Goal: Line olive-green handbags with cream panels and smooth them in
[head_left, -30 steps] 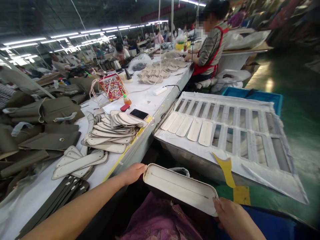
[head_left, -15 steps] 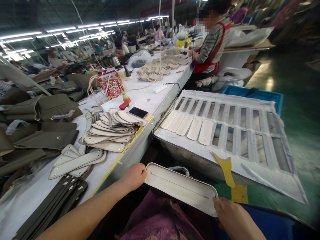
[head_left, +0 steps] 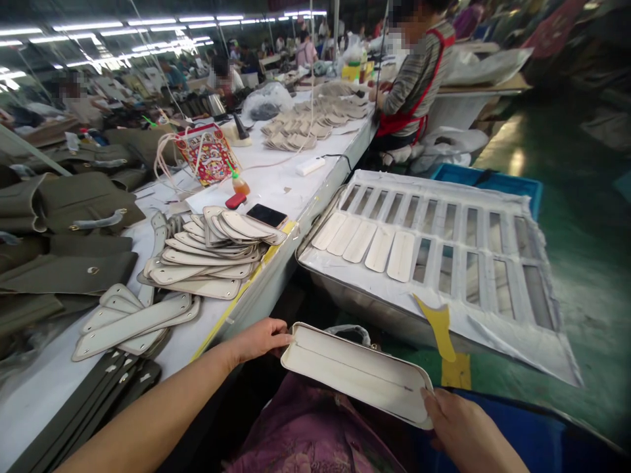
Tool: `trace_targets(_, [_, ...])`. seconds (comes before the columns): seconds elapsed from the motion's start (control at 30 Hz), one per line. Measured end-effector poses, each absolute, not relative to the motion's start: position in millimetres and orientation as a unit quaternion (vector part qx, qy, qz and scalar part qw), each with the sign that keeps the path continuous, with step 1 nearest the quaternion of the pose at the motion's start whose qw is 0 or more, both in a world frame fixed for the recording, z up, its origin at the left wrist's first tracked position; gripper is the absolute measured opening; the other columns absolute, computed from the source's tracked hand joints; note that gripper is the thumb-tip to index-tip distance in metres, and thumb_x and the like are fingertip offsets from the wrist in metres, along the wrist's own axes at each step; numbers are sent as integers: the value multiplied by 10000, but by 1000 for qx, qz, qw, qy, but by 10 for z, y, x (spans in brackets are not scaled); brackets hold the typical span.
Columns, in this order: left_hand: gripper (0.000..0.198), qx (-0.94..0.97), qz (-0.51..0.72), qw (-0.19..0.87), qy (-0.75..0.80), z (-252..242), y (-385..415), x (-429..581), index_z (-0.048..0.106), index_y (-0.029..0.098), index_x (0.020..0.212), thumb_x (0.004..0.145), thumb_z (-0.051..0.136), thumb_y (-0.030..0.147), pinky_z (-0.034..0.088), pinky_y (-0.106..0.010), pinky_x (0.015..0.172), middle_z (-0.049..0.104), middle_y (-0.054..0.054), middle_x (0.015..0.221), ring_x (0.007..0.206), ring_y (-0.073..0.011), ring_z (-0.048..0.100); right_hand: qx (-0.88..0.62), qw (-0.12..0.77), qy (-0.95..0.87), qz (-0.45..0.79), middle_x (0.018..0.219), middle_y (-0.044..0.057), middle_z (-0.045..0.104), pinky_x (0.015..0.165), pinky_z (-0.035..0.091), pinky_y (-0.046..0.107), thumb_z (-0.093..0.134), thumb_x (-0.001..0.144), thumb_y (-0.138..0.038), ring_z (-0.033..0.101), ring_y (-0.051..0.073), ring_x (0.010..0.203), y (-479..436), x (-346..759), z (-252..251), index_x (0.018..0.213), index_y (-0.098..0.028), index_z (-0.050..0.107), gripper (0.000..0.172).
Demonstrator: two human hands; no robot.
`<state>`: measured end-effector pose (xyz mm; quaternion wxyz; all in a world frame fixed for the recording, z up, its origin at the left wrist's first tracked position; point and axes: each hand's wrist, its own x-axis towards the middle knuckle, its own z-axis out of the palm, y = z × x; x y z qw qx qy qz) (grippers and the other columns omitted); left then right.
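A long cream panel [head_left: 355, 374] with rounded corners and a dark line along its middle spans my lap, part of a dark bag whose clear-wrapped handle shows behind it. My left hand [head_left: 266, 338] pinches its upper left corner. At the right end, my right hand [head_left: 446, 410] grips the edge between thumb and fingers. Beyond the panel stands a slotted white rack [head_left: 473, 253] with several cream oval pieces [head_left: 379, 248] lying in a row on it. A yellow curved piece [head_left: 440, 325] hangs at the rack's near edge.
The white table [head_left: 290, 187] on the left bears stacked cream strips [head_left: 207, 253], dark straps [head_left: 93, 407], olive bag parts [head_left: 69, 263], a phone [head_left: 267, 215] and a glue bottle [head_left: 239, 184]. A person [head_left: 414, 85] in a red apron works beyond the rack.
The view has shifted slightly, so the table and rack appear further left. My left hand's fingers have moved a little over the panel's corner; both hands still hold it.
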<state>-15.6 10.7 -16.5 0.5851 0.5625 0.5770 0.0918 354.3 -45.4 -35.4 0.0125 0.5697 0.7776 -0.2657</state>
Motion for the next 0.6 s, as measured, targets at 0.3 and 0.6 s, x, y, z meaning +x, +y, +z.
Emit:
trace_targets(0.3, [330, 711, -32, 443, 545, -120, 278, -208, 473, 181, 664, 782, 446, 488, 347, -227, 588, 454, 32, 655, 639, -140, 448, 691, 8, 587, -423, 549, 85, 632, 491, 403, 201, 238, 910, -295, 597, 135, 490, -415, 3365, 24, 628, -153, 518, 422])
trace_targets(0.6, [260, 902, 65, 201, 377, 59, -27, 672, 550, 216, 1017, 830, 382, 150, 343, -360, 893, 544, -59, 1096, 998, -216, 474, 698, -13, 578, -423, 540, 77, 628, 484, 406, 200, 233, 908, -334, 574, 120, 438, -433, 3288, 19, 591, -150, 513, 462])
